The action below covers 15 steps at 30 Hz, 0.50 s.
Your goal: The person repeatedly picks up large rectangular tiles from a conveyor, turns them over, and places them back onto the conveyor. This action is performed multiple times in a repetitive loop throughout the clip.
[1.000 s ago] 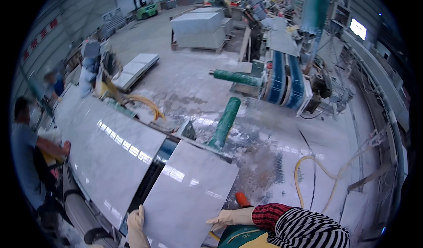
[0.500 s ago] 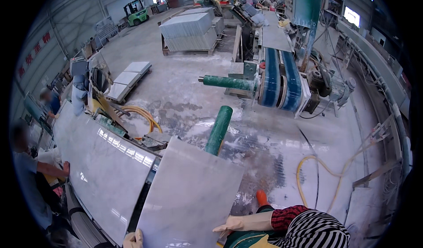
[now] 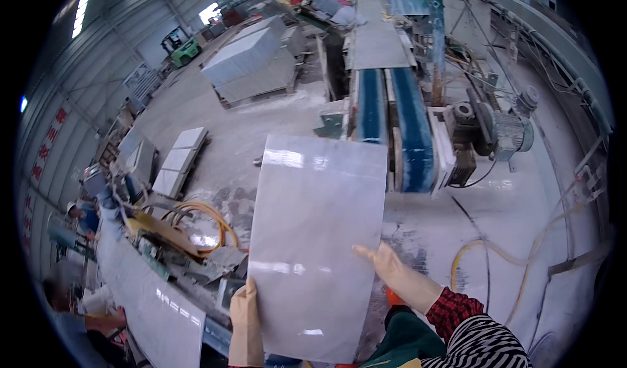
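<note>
A pale, polished stone slab [image 3: 317,211] spans the middle of the view, held between my two hands in cream rubber gloves. My left hand [image 3: 244,303] grips its left edge near the lower end. At the opposite edge, my right hand [image 3: 384,262] has its thumb or a finger over the top face; the other fingers are partly hidden by the slab. The slab's far edge reaches close to a conveyor with two blue belts [image 3: 413,129] and overlaps it in view. A second long polished slab [image 3: 153,299] lies on the bench at my lower left.
A co-worker's hand [image 3: 117,317] rests by the bench slab. A coiled yellow hose [image 3: 219,218] lies left of my slab, another yellow hose [image 3: 460,257] on the floor at right. Beside the belts stands a motor [image 3: 513,133]. Farther off are stacked slabs [image 3: 245,54] and a green forklift [image 3: 185,52].
The slab has come away from beside the bench slab, raised and carried right and forward toward the blue belts. My right hand now grips its right edge, and the view has turned.
</note>
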Tool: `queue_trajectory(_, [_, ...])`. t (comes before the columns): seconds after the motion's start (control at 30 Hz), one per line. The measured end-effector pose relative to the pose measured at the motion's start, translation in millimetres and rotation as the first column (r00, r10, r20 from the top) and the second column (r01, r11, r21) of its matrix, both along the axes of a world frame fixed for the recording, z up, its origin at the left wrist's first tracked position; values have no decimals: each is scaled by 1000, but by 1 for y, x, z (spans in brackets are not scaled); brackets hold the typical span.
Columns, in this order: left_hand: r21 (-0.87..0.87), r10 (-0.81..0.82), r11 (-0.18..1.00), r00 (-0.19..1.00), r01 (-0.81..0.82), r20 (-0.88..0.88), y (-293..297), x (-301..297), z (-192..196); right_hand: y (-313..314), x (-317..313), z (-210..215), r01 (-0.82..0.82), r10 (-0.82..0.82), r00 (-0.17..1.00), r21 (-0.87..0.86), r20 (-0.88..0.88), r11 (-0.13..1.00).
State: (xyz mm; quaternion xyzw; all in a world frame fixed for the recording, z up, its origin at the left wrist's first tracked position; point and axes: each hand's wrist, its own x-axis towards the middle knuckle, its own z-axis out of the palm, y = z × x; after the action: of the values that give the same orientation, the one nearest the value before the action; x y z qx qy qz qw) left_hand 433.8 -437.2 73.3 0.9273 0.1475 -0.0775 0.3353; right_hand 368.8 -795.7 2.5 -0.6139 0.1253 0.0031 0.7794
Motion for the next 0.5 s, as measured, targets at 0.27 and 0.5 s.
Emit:
queue_trajectory(0.27, [0, -109, 994, 982, 110, -157, -208, 74, -76, -203, 67, -36, 435, -357, 885, 261, -298, 862])
queue_trajectory(0.5, [40, -134, 987, 935, 155, -328, -273, 96, -84, -264, 90, -82, 512, -381, 775, 149, -504, 846])
